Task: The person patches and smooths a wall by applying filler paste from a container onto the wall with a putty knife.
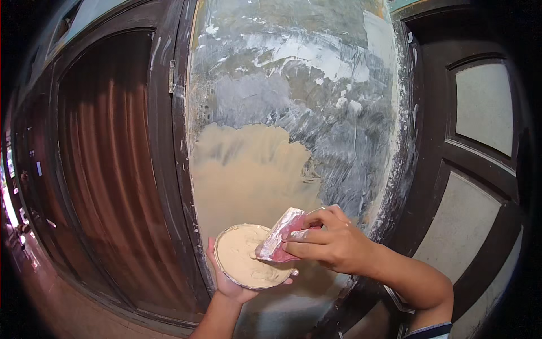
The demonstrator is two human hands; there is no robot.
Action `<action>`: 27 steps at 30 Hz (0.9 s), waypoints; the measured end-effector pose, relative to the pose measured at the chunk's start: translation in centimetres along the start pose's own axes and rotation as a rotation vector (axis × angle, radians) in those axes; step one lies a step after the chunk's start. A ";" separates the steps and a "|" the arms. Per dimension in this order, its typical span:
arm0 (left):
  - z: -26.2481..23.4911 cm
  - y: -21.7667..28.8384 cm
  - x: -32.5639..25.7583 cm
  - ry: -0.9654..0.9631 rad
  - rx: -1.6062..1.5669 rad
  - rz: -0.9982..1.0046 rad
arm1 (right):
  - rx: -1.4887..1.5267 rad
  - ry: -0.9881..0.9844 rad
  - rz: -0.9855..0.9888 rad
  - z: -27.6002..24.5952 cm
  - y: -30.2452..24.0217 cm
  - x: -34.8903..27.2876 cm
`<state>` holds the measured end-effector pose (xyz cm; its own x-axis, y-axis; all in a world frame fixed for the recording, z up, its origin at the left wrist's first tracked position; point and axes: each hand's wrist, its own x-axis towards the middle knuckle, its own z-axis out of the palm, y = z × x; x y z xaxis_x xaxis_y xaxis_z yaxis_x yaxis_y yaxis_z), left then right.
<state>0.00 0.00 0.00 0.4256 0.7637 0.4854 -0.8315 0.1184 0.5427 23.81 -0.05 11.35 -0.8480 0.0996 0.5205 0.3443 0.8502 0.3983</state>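
Observation:
My left hand (228, 287) holds a round bowl (221, 268) from below, its fingers wrapped round the side. Smooth beige putty (243, 248) fills the bowl almost to the rim. In my right hand (333, 240) is a pink, flexible-looking scraper (285, 234), pinched between thumb and fingers and smeared with white. The scraper's lower edge touches the putty at the bowl's right side. Behind both hands stands a wall (350, 141), with a broad beige coat (254, 175) on its lower left part and grey, white-streaked plaster above and to the right.
On the left is a dark wooden door frame (164, 141) with a hinge (171, 77) and a brown curtain (107, 169) behind its panel. A dark panelled door (432, 96) stands on the right, its frame edge spotted with white. Tiled floor (62, 299) shows at the lower left.

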 end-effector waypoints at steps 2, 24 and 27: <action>-0.4 -0.3 0.1 -0.004 0.003 -0.004 | 0.053 0.068 0.084 -0.1 -0.1 0.1; -4.0 -0.8 -3.9 -0.114 -0.352 0.126 | -0.010 0.408 0.741 1.4 15.7 0.9; -4.7 -0.2 -4.0 -0.143 -0.362 0.194 | -0.203 0.423 0.630 2.6 16.6 1.0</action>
<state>-3.19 -0.13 -5.27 0.2727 0.7011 0.6588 -0.9618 0.2156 0.1687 27.65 15.54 16.54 -0.2567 0.2916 0.9215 0.8109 0.5838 0.0412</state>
